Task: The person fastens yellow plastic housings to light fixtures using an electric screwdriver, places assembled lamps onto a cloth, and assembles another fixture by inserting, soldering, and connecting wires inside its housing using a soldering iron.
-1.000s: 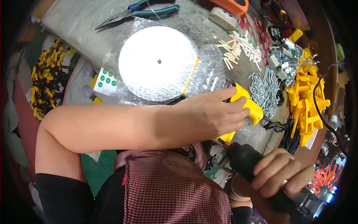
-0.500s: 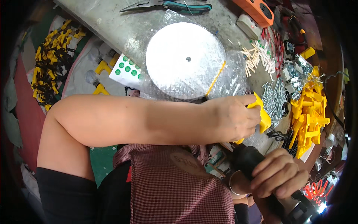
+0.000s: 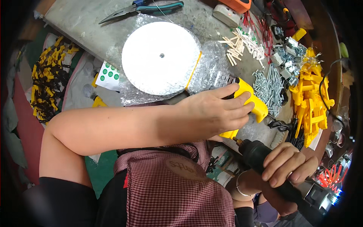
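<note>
Cluttered grey bench; perhaps screws.

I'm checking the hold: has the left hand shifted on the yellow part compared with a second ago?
No. The left hand grips the yellow part just below the round white disc, as before; only the camera view has shifted.

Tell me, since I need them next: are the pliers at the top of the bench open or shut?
Shut. The pliers lie flat on the bench, jaws together to a point.
</note>
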A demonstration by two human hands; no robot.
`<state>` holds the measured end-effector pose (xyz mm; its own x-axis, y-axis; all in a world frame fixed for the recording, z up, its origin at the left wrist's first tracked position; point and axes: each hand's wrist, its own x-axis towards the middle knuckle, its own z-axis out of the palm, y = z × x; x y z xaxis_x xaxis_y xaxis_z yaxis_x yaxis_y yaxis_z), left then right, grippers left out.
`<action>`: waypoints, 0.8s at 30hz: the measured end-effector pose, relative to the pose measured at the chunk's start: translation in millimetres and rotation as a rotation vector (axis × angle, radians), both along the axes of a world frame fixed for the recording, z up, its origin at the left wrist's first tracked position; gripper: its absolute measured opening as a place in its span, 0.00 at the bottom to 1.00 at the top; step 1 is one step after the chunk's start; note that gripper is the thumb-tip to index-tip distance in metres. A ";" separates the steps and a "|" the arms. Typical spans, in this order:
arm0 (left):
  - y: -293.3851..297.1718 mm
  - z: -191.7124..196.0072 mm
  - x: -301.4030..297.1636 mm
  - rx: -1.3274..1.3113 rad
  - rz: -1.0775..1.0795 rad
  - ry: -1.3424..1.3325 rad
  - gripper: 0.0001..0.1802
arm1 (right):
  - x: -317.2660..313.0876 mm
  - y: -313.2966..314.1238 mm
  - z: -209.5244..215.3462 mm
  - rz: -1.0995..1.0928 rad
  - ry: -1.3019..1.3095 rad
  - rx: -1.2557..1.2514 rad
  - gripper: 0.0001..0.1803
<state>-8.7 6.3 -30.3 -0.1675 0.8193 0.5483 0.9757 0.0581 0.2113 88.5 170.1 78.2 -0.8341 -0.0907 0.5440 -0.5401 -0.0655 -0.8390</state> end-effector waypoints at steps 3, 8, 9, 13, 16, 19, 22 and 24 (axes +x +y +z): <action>6.5 -1.1 2.8 0.063 0.012 -0.063 0.22 | -4.8 4.9 -3.0 0.094 0.022 -0.071 0.06; 8.9 -3.6 6.6 0.100 0.082 -0.003 0.17 | -8.8 8.3 -2.3 0.172 -0.016 -0.038 0.06; 8.5 -2.1 6.6 0.086 0.073 -0.016 0.17 | -8.8 9.0 -2.8 0.171 -0.012 -0.055 0.06; 4.9 2.2 3.9 0.060 0.048 -0.001 0.19 | -6.5 2.7 9.1 0.009 -0.022 0.001 0.05; 1.3 3.2 11.2 0.007 0.073 -0.005 0.28 | 3.3 24.5 39.4 0.092 -0.003 -0.038 0.06; -0.8 9.8 28.3 -0.075 0.036 -0.099 0.31 | 11.5 18.3 50.8 -0.196 0.032 -0.398 0.15; -6.7 28.0 25.3 -0.145 -0.048 -0.176 0.33 | 17.2 58.9 29.4 -0.328 -0.111 -0.594 0.25; -13.1 32.0 10.5 -0.098 -0.104 -0.368 0.36 | 24.0 80.5 2.4 -0.375 -0.070 -0.779 0.25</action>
<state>1.7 -6.8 1.7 -0.2518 0.8876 0.3856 0.8375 0.0001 0.5465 112.4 250.6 80.6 -0.7683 0.5741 0.2833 -0.5899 -0.4630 -0.6615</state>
